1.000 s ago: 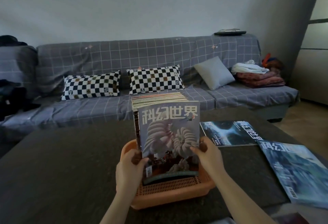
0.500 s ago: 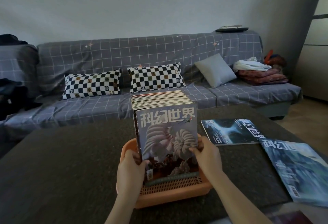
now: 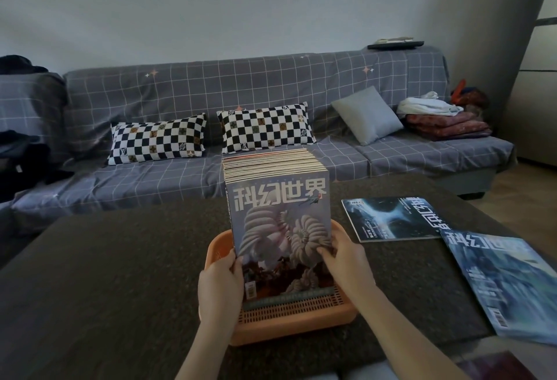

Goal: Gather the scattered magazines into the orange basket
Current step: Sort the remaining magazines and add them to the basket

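Note:
A thick stack of magazines (image 3: 278, 214) stands upright in the orange basket (image 3: 289, 319) on the dark table. Its front cover shows pale shell shapes under white characters. My left hand (image 3: 221, 289) grips the stack's lower left edge and my right hand (image 3: 346, 262) grips its lower right edge. Two more magazines lie flat on the table to the right: a dark blue one (image 3: 394, 218) farther back and a lighter blue one (image 3: 509, 286) near the table's right edge.
The dark table (image 3: 105, 274) stretches left of the basket. Behind it stands a grey checked sofa (image 3: 211, 90) with two checkered pillows, a grey cushion (image 3: 366, 114) and folded blankets (image 3: 446, 123). A reddish item (image 3: 497, 364) shows at the bottom right corner.
The stack has sunk slightly lower into the basket, with both hands staying on its lower edges. The flat magazines have not moved.

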Tool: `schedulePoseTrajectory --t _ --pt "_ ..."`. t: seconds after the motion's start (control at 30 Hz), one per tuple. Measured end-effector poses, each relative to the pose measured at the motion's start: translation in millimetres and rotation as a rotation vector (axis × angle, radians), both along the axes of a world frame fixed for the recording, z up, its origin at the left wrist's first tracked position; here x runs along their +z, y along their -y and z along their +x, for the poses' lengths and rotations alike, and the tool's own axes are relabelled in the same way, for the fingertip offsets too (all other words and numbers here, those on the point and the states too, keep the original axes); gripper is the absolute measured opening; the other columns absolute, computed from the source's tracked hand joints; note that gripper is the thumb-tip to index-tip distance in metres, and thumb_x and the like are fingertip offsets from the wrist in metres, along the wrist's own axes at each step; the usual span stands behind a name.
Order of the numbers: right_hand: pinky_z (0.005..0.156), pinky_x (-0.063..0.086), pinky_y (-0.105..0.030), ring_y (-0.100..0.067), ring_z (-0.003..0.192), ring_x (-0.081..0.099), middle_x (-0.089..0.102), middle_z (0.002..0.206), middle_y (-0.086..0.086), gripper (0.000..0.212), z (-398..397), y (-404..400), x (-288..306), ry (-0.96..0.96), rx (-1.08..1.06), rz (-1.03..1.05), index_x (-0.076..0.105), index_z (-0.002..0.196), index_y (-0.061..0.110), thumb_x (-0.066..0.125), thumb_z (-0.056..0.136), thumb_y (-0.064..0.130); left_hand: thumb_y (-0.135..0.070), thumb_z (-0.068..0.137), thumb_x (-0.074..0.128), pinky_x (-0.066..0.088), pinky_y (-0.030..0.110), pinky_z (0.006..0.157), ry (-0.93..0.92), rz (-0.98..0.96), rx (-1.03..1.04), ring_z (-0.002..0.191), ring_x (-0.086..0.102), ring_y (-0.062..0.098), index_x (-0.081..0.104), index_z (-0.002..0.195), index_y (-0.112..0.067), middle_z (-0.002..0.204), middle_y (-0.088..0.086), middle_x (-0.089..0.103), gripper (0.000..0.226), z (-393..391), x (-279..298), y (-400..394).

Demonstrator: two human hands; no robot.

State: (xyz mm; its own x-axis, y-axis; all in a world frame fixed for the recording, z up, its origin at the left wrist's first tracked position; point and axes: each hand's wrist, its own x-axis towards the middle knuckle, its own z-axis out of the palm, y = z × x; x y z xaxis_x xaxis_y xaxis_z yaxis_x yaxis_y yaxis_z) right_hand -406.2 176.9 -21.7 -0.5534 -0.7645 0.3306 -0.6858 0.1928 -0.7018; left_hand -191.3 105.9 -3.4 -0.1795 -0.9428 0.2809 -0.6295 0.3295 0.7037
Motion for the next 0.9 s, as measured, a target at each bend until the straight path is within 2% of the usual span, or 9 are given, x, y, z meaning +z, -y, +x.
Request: schedulePoseTrajectory --t 0.13,0.2,0.27,0.33,0.43,0.5,0.67,0.77,0.9 --pt "0.080 0.046 -0.014 -0.007 0.097 0.065 0.067 0.113 0.005 0.054 0 -1 2 0.000 0.017 -0.036 0.044 0.135 0.024 0.066 0.086 0.027 -0.027 0.095 0.054 0.058 0.032 0.066 0.039 -0.012 -0.027 0.065 0.063 0.004 0.066 0.111 -0.020 0.075 -0.012 0.064 0.021 1 2 -1" --pt "0.075 0.043 -0.007 -0.004 0.094 0.064 0.068 0.110 0.006 0.055 0 -2 3 0.005 0.018 -0.037 0.045 0.135 0.026 0.067 0.085 0.028 -0.032 0.095 0.055 0.058 0.031 0.064 0.024 0.005 -0.007 0.066 0.063 0.004 0.062 0.120 -0.021 0.076 -0.014 0.063 0.029 1 3 -3" --pt "0.065 0.040 0.001 0.003 0.087 0.061 0.069 0.107 0.008 0.057 1 -4 4 0.019 0.014 -0.043 0.044 0.136 0.027 0.068 0.084 0.029 -0.038 0.093 0.056 0.055 0.030 0.063 -0.004 0.013 0.044 0.071 0.062 0.007 0.055 0.130 -0.020 0.088 -0.009 0.065 0.041 2 3 -4" --pt "0.063 0.039 0.003 0.008 0.085 0.057 0.069 0.108 0.009 0.061 2 -7 5 0.053 0.009 -0.068 0.043 0.137 0.028 0.069 0.082 0.028 -0.040 0.091 0.059 0.051 0.028 0.061 -0.039 -0.003 0.098 0.075 0.057 0.008 0.052 0.124 -0.020 0.104 -0.001 0.061 0.040 3 2 -6" --pt "0.080 0.046 -0.012 0.000 0.097 0.061 0.067 0.115 0.006 0.065 4 -12 5 0.098 0.015 -0.094 0.040 0.139 0.026 0.070 0.082 0.026 -0.040 0.088 0.062 0.041 0.020 0.056 -0.070 -0.029 0.101 0.073 0.050 0.002 0.050 0.111 -0.022 0.107 -0.002 0.052 0.032 4 3 -11" --pt "0.084 0.047 -0.016 -0.001 0.102 0.060 0.065 0.118 0.006 0.064 6 -17 6 0.094 0.024 -0.121 0.040 0.139 0.026 0.070 0.082 0.023 -0.038 0.088 0.062 0.039 0.016 0.057 -0.068 -0.052 0.044 0.075 0.052 0.000 0.054 0.105 -0.024 0.101 -0.008 0.053 0.024 2 4 -14" --pt "0.079 0.040 -0.001 0.006 0.099 0.056 0.058 0.110 0.018 0.060 9 -35 8 0.064 0.066 -0.178 0.043 0.138 0.026 0.068 0.084 0.020 -0.031 0.091 0.059 0.044 0.012 0.061 -0.077 -0.065 -0.188 0.075 0.058 -0.002 0.056 0.093 -0.031 0.089 -0.012 0.060 0.003 -19 11 -33" --pt "0.083 0.046 -0.014 -0.005 0.099 0.060 0.064 0.109 0.007 0.045 4 -49 9 0.033 0.021 -0.192 0.054 0.129 0.017 0.067 0.085 0.024 -0.031 0.092 0.059 0.048 0.014 0.065 -0.130 -0.044 -0.271 0.078 0.059 -0.002 0.056 0.091 -0.034 0.090 -0.011 0.061 0.004 -41 14 -49" --pt "0.087 0.048 -0.026 -0.007 0.097 0.060 0.064 0.108 0.007 0.039 -16 -77 6 0.044 -0.042 -0.193 0.059 0.123 0.020 0.064 0.086 0.031 -0.033 0.092 0.058 0.044 0.007 0.064 -0.162 -0.012 -0.365 0.080 0.057 -0.006 0.056 0.092 -0.037 0.090 -0.014 0.061 0.004 -79 14 -70"
